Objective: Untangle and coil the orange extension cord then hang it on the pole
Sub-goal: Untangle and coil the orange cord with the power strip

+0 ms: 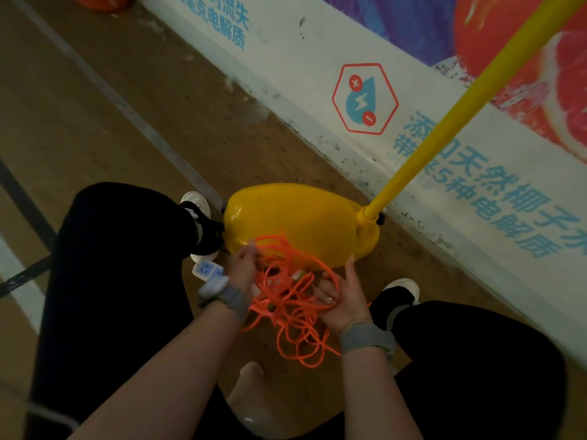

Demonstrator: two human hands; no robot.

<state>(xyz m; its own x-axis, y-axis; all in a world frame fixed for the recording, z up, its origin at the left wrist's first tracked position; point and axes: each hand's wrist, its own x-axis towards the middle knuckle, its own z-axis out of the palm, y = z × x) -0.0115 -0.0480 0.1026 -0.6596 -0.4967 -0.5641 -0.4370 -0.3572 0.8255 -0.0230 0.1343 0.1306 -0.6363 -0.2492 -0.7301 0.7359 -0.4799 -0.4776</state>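
Observation:
A tangled orange extension cord (287, 300) hangs in loose loops between my hands, just in front of the yellow pole base. My left hand (243, 269) grips strands at the tangle's upper left. My right hand (343, 296) holds a bunch of loops from the right, fingers curled around them. The cord's white socket block with blue outlets (208, 270) lies on the floor by my left wrist. The yellow pole (460, 112) rises diagonally to the upper right from its base.
The yellow rounded base (295, 217) sits on the brown floor against a printed white wall banner (317, 58). My knees in black trousers flank the cord, with shoes (200, 217) touching the base. Painted lines cross the floor at left.

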